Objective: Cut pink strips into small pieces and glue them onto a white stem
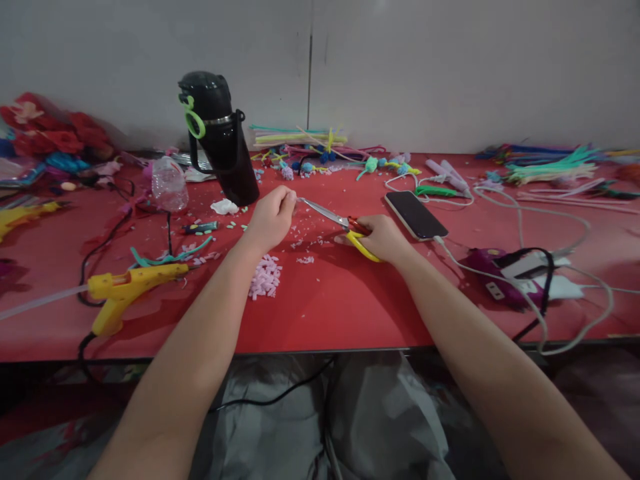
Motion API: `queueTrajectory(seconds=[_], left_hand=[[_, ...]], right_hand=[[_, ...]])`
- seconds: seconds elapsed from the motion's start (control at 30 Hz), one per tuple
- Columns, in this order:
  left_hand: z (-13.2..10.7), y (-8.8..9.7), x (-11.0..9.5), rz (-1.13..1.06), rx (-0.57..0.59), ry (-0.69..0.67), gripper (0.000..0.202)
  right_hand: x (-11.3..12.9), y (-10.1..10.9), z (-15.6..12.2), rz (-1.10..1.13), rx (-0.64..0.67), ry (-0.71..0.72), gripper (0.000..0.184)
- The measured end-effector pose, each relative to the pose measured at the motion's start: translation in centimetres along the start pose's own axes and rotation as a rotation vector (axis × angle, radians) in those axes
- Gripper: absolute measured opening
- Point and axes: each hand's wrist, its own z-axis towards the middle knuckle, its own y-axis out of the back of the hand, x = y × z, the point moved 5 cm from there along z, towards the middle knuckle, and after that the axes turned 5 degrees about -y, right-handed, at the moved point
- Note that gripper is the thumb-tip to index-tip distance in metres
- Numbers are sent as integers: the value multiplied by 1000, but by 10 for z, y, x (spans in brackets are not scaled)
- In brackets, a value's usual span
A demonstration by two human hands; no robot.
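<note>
My right hand [380,237] is wrapped round the red and yellow handles of a pair of scissors [325,212]. Their blades point left, with the tips close to the fingers of my left hand [274,215]. That hand is pinched closed; whatever lies between its fingertips is too small to make out. Below my left wrist lies a pile of short lilac pieces [265,277], partly covered by the forearm. Small pale lilac scraps [305,259] are scattered on the red tabletop [320,320] under the scissors.
A black flask [220,140] stands behind my left hand. At left lies a yellow glue gun [135,287] with its cord. A phone [416,215] on a white cable and a purple power strip [505,277] are at right. Pipe cleaners [550,163] lie along the back.
</note>
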Motion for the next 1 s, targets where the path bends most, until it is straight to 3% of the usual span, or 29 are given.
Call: queueTrajectory(seconds=[1.0], left_hand=[[0,0,2,-13,-8,-13,25]], right_hand=[[1,2,-2,67,-2,-4,66]])
